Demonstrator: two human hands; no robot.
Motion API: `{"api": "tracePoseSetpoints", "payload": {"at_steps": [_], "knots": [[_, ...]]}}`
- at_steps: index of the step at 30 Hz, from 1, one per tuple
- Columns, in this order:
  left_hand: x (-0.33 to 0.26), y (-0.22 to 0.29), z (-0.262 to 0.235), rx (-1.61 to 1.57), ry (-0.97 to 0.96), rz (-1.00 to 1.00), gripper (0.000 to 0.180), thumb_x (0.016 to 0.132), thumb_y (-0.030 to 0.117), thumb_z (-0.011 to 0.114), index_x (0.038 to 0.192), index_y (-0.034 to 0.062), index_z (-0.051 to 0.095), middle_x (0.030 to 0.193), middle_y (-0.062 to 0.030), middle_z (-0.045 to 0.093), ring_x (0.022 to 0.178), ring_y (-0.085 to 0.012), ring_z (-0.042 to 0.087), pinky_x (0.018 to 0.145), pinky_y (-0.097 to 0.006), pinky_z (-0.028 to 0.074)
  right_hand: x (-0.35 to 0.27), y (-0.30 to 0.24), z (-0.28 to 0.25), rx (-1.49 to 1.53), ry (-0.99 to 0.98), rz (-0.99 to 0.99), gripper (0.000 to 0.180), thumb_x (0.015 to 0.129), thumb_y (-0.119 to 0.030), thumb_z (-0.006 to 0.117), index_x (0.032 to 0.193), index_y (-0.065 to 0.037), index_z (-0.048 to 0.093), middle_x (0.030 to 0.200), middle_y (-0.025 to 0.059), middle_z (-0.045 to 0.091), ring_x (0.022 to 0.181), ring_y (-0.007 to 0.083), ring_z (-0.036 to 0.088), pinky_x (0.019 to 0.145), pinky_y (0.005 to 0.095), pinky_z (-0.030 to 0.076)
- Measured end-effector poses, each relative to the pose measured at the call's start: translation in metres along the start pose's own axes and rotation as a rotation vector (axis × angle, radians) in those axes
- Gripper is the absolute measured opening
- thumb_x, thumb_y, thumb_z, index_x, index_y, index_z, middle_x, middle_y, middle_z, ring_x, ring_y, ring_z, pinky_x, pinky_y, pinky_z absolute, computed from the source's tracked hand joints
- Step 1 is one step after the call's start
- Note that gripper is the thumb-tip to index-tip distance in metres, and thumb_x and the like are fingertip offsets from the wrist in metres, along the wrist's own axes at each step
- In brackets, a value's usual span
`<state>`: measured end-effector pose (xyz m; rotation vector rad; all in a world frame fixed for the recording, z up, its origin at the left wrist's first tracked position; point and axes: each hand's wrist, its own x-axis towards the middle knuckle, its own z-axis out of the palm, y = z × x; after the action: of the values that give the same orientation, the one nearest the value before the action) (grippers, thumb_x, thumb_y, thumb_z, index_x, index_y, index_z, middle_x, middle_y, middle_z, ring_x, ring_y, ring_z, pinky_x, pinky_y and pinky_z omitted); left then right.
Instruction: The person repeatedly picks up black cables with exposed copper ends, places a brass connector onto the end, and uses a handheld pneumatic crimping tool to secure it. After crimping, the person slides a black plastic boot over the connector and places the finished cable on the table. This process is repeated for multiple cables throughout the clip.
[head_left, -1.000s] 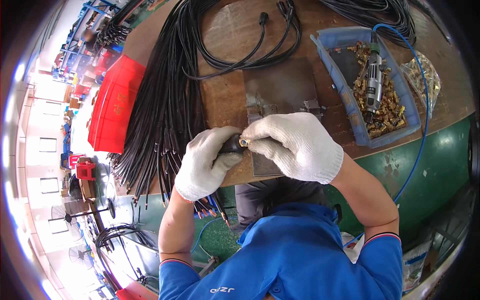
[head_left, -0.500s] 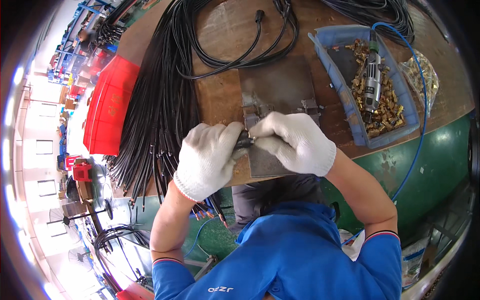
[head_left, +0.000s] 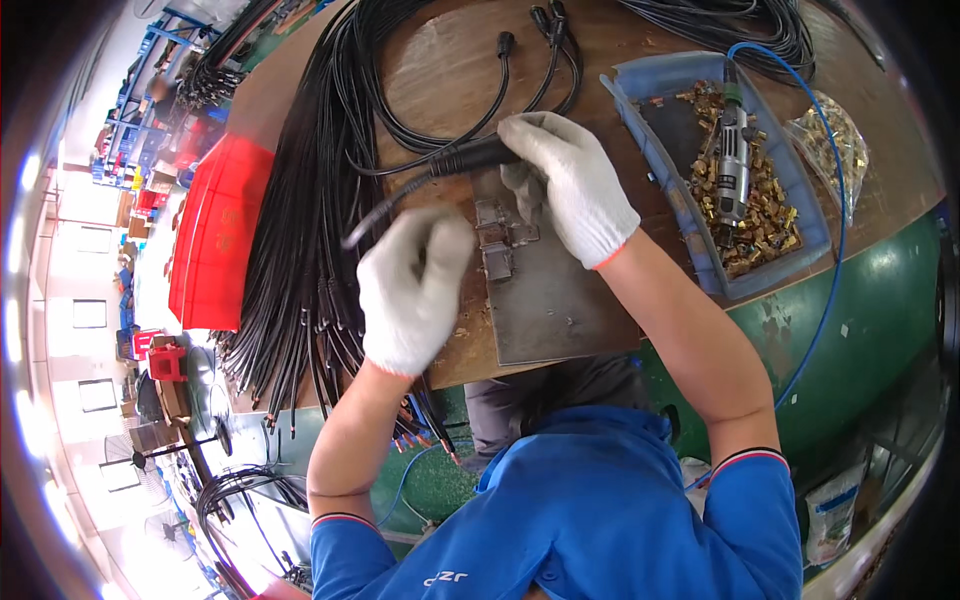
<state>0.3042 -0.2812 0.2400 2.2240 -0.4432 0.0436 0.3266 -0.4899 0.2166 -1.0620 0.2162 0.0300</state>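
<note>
My right hand (head_left: 570,180), in a white knitted glove, is closed on a black cable connector (head_left: 470,157) with a thick sleeve. It holds the connector above the far part of a grey metal plate (head_left: 565,325). From the connector a black cable (head_left: 390,205) slants down to the left, blurred, its end free. My left hand (head_left: 415,290), gloved too, is just below that cable and apart from it. Its fingers are curled and smeared, with a gap between thumb and fingers and nothing visible in it. Small metal blocks (head_left: 497,250) sit on the plate between the hands.
A long bundle of black cables (head_left: 310,240) lies at left beside a red bin (head_left: 225,235). At right, a blue tray (head_left: 715,265) holds brass fittings and a silver air tool (head_left: 733,170) on a blue hose (head_left: 842,200). A clear bag (head_left: 835,150) is beyond it.
Both hands were together over the plate's near part. My right hand has moved up and away with the connector, while my left hand has let go and drawn apart.
</note>
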Motion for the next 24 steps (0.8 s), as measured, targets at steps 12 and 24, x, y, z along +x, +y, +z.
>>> {"api": "tracePoseSetpoints", "payload": {"at_steps": [12, 24], "knots": [[0.140, -0.070, 0.069, -1.035, -0.267, -0.103, 0.047, 0.113, 0.049, 0.055, 0.095, 0.0066, 0.062, 0.068, -0.0011, 0.050, 0.066, -0.0180, 0.050, 0.068, -0.038, 0.052, 0.063, 0.032, 0.002, -0.037, 0.135, -0.257, 0.054, 0.102, -0.047, 0.066, 0.123, 0.003, 0.071, 0.108, 0.0134, 0.075, 0.103, 0.0205, 0.069, 0.093, 0.0371, 0.055], [0.150, -0.085, 0.086, -0.238, -0.202, 0.347, 0.017, 0.100, 0.002, 0.061, 0.109, -0.0020, 0.076, 0.096, -0.0068, 0.077, 0.087, -0.0161, 0.075, 0.075, -0.031, 0.059, 0.074, 0.060, 0.007, -0.081, 0.086, -0.386, 0.040, 0.102, -0.034, 0.064, 0.102, -0.001, 0.086, 0.090, 0.0086, 0.080, 0.085, 0.0132, 0.071, 0.082, 0.0308, 0.056]]}}
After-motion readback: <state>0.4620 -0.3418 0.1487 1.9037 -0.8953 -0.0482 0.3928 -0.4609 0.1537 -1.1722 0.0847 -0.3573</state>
